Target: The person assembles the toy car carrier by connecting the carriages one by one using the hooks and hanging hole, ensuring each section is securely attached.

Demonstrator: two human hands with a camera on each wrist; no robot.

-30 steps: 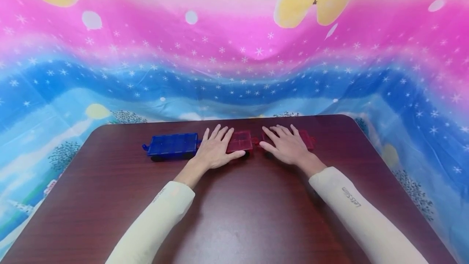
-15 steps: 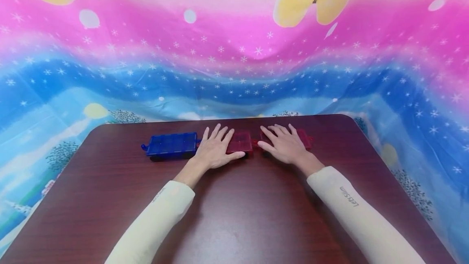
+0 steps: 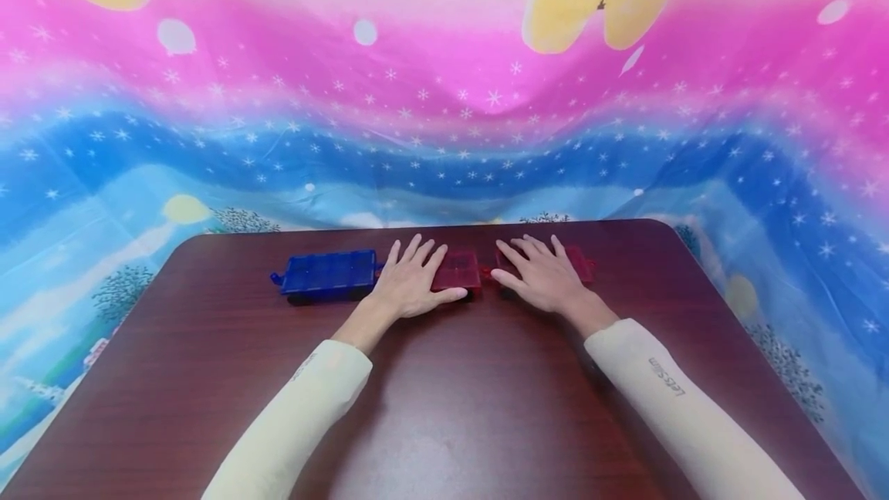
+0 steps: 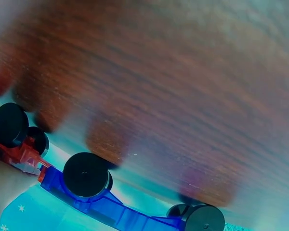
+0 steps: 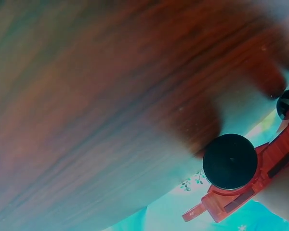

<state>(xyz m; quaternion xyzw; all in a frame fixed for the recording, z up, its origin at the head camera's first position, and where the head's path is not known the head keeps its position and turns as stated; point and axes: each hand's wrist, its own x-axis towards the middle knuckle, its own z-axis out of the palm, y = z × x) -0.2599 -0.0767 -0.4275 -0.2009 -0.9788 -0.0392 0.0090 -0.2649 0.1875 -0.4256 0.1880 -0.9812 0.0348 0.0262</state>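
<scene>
Three see-through plastic toy wagons with black wheels stand in a row at the far side of the brown table (image 3: 444, 407). The blue wagon (image 3: 328, 272) is at the left end. My left hand (image 3: 406, 288) lies with fingers straight and spread over the middle red wagon (image 3: 461, 267), covering its left part. Over the right-hand red wagon (image 3: 579, 262) my right hand (image 3: 545, 280) rests the same way. In the left wrist view the blue wagon (image 4: 111, 207) meets a red one end to end at the coupling. A red coupling piece (image 3: 486, 273) shows between the two red wagons.
A colourful printed cloth (image 3: 444, 122) hangs behind and along both sides of the table. Behind the wagons runs the table's far edge. Both forearms wear pale sleeves (image 3: 299, 407) and reach across the tabletop.
My right hand and the red wagon under it have shifted slightly left, so the gap to the middle wagon is a little narrower. My left hand and the blue wagon look unchanged.
</scene>
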